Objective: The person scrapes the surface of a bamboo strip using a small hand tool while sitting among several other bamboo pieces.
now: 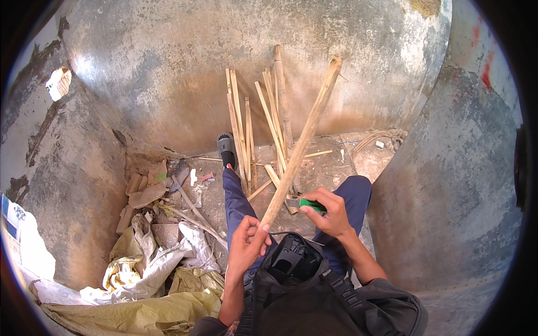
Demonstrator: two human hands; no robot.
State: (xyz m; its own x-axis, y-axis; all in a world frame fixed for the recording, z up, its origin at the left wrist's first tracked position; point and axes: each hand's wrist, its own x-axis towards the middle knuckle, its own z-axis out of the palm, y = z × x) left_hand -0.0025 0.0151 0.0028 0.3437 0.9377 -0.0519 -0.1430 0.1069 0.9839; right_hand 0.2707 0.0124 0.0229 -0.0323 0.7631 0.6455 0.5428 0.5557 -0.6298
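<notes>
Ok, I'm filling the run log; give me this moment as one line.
left hand: grips stick | right hand: holds green-handled knife at stick | slats lean on wall

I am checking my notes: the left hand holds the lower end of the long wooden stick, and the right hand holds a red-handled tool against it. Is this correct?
Not quite. The head view shows the tool in the right hand has a green handle, not red. The rest holds: the left hand grips the lower end of the long wooden stick.
</notes>
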